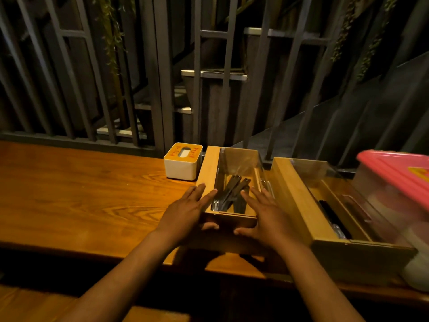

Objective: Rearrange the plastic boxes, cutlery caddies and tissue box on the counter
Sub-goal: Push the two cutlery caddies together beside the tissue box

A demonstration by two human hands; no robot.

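A wooden cutlery caddy [210, 166] with a clear lid and dark cutlery inside stands mid-counter. My left hand [185, 212] lies on its near left corner, fingers spread on top, thumb on the front wall. My right hand [262, 217] lies on its near right corner the same way. A white tissue box [182, 162] with an orange top sits just left of the caddy's far end. A second, larger wooden caddy [294, 201] stands to the right. A clear plastic box [392, 182] with a pink lid sits at the far right.
The wooden counter [81, 194] stretches left, with its front edge close to me. A dark metal railing [162, 89] runs along the counter's back edge. A white object [417, 270] shows at the lower right, partly cut off.
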